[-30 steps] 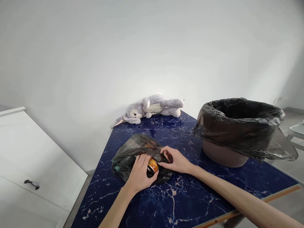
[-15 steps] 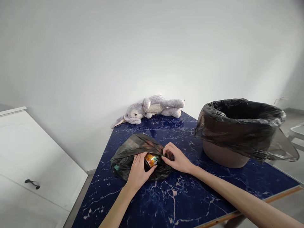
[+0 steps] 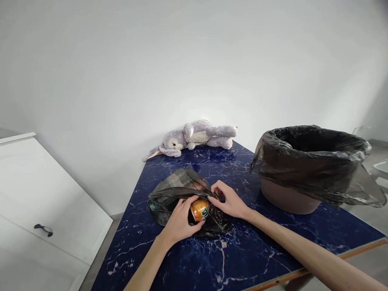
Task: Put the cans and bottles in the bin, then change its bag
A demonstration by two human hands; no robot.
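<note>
A black plastic bag (image 3: pixel 169 188) lies bunched on the blue marbled table, its mouth facing me. Inside that mouth an orange drink can (image 3: pixel 200 210) shows its printed side. My left hand (image 3: pixel 182 222) is wrapped round the can, fingers over its top and thumb below. The bag's rim is pinched between the fingers of my right hand (image 3: pixel 227 201), just right of the can. Other contents show only faintly through the thin plastic, and I cannot make them out.
A brown bin (image 3: pixel 287 197) lined with a black bag (image 3: pixel 306 171) stands on the table's right side. Against the wall lies a grey plush rabbit (image 3: pixel 194 137) on its side. A white cabinet (image 3: pixel 48 194) with a dark handle is at left. The blue table (image 3: pixel 169 266) has a wooden front edge.
The can has come slightly right and further into sight in the bag's mouth, with my left hand on it. The bag has shifted a little right; my right hand keeps its pinch.
</note>
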